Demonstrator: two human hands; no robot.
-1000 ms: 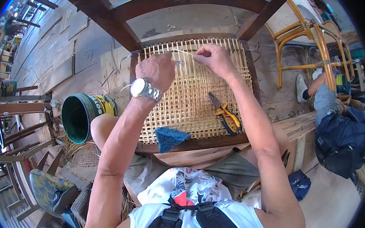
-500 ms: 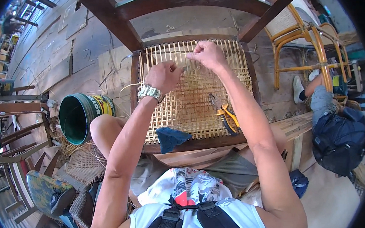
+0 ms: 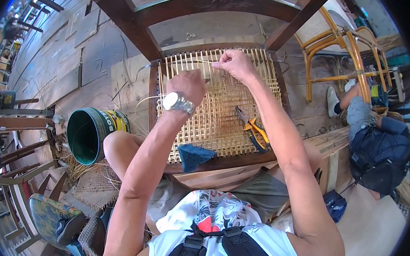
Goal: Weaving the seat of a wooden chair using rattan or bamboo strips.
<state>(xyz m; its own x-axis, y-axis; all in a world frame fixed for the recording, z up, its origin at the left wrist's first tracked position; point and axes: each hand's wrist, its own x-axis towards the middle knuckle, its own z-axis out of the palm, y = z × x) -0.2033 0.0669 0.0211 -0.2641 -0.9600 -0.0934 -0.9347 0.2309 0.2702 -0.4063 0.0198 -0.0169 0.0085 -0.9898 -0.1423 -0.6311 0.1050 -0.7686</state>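
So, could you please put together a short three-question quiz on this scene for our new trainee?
1. Multiple choice: where do the pliers lie?
a) in the bucket
b) on the woven seat
c) on the floor

2. True or false: the left hand has a watch at its wrist.

3. Fill the gap: the cloth at the near edge of the woven seat is ___ in colour.

Key: 1. b; 2. true; 3. blue.
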